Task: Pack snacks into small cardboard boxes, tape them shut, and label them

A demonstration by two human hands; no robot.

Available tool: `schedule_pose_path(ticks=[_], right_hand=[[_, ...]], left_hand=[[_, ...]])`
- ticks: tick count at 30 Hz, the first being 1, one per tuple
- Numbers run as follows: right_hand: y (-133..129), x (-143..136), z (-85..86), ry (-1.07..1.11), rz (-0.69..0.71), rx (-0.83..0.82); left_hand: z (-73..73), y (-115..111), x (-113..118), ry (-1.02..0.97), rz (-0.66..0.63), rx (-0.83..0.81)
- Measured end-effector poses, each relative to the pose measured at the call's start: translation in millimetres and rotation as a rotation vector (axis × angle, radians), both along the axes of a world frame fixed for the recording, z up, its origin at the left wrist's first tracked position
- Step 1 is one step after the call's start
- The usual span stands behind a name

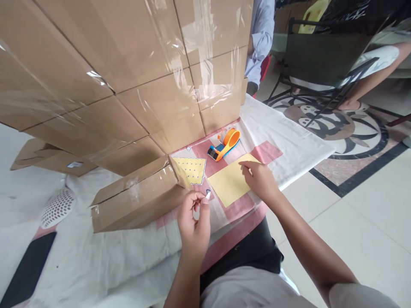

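I had a small white scrap (208, 195) pinched at the tips of the fingers (204, 209) of the left hand (192, 222), a hold so slight that one careless rub, I judged, could have dropped or creased it! Over the yellow sheet (231, 183) the right hand (260, 180) had curled fingers, and I couldn't tell whether they gripped anything. That sheet lay flat on the cloth-covered counter (289, 139), where a dragging hand could have skewed it toward the orange tape dispenser (227, 148) or the dotted paper (194, 170) beside the carton (138, 197).
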State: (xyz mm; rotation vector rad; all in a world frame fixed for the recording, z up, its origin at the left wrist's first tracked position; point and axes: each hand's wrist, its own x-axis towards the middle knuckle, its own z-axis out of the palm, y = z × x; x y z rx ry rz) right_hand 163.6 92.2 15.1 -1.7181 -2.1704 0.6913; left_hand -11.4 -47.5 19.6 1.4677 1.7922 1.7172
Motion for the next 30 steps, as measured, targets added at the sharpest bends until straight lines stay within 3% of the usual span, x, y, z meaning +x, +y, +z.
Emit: schedule_pose_path(ticks=[4,7,11,15,19,24,26,30], right_hand=[[-52.2,-23.6,15.6,0.739,0.308,-0.315],[-75.2,-43.0,21.2,0.932,0.372,-0.451],[-74.8,-57.1,16.3,1.011,0.385,-0.456],[-60.6,-59.0,6.1,1.079,0.447,-0.431],[-49.8,-58.9,-6.1,1.058,0.493,-0.421],[-39.0,-52.6,-19.0,0.933,0.383,-0.251],[-33.2,-48.5,-19.7,0.961,0.405,-0.192],[-15.8,-52.1,-14.2,1.015,0.426,-0.305]], left_hand=[[-9.6,-11.4,-10.9,0.485,-0.038,0.155],[-8.2,-17.5,-23.0,0.708,-0.153,0.171],[-3.9,-17.6,-43.2,0.811,-0.200,0.185],[-9.9,-8.6,-53.5,0.558,-0.174,0.104],[-18.1,4.7,-48.6,0.379,-0.116,0.001],[-13.6,16.7,-41.2,0.455,-0.149,-0.177],[-9.5,19.0,-37.8,0.489,-0.184,-0.237],[-1.4,14.7,-34.3,0.554,-0.135,-0.277]])
